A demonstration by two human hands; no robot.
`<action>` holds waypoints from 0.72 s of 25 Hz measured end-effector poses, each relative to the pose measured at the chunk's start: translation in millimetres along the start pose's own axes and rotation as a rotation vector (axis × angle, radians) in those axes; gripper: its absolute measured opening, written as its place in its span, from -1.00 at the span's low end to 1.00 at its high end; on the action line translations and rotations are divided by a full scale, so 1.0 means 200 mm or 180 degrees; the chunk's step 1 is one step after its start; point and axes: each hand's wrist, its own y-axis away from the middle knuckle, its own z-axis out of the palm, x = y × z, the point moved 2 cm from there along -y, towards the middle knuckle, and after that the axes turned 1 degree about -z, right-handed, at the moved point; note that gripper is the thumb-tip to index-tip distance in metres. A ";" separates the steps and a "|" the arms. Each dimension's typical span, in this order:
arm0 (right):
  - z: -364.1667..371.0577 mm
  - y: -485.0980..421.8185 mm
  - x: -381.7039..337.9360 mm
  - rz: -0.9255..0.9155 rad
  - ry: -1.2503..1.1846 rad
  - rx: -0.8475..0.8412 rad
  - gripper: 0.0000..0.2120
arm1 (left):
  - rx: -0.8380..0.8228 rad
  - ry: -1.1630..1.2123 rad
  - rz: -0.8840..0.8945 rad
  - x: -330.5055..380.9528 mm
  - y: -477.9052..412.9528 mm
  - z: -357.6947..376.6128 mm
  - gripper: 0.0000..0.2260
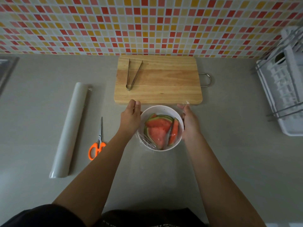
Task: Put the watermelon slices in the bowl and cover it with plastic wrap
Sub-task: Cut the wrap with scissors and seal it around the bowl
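Observation:
A white bowl stands on the grey counter just in front of the cutting board. Several watermelon slices with green rind lie inside it. A clear sheet of plastic wrap lies over the bowl, crinkled at the near left rim. My left hand rests against the bowl's left side, fingers together on the wrap. My right hand is at the bowl's right side and pinches the wrap's far right corner.
A wooden cutting board with metal tongs lies behind the bowl. The plastic wrap roll and orange-handled scissors lie to the left. A white dish rack stands at the right. A tiled wall runs along the back.

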 end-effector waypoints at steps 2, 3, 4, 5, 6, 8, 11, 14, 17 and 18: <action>0.01 0.00 0.01 0.0136 0.0043 0.0166 -0.76 | 0.0019 0.0285 -0.0405 -0.02 0.00 0.02 -0.70; 0.01 -0.01 0.00 0.0184 0.0129 0.0300 -0.81 | 0.0035 0.0456 -0.0615 -0.03 0.00 0.03 -0.70; 0.00 -0.01 0.00 0.0207 0.0226 0.0448 -0.84 | 0.0054 0.0632 -0.0810 -0.04 0.01 0.04 -0.70; 0.00 -0.01 0.00 0.0188 0.0288 0.0600 -0.87 | 0.0079 0.0813 -0.0994 -0.04 0.02 0.05 -0.72; 0.00 -0.01 0.00 0.0114 0.0279 0.0708 -0.86 | 0.0102 0.0971 -0.1146 -0.05 0.03 0.05 -0.77; 0.01 -0.02 0.00 -0.0086 0.0075 0.0794 -0.70 | 0.0131 0.1263 -0.1312 -0.05 0.04 0.06 -0.92; 0.03 0.01 -0.01 -0.0377 0.0047 0.1017 -0.57 | 0.0137 0.1658 -0.1440 -0.05 0.05 0.06 -0.77; 0.03 0.02 -0.03 -0.0391 0.0171 0.0976 -0.50 | 0.0097 0.1691 -0.1413 -0.04 0.05 0.06 -0.65; 0.01 0.03 0.00 -0.0181 -0.0535 0.1241 -0.61 | 0.0090 0.1677 -0.1421 -0.05 0.04 0.05 -0.64; -0.02 0.04 0.00 -0.0368 -0.0745 0.1485 -0.67 | 0.0085 0.1673 -0.1422 -0.05 0.04 0.05 -0.64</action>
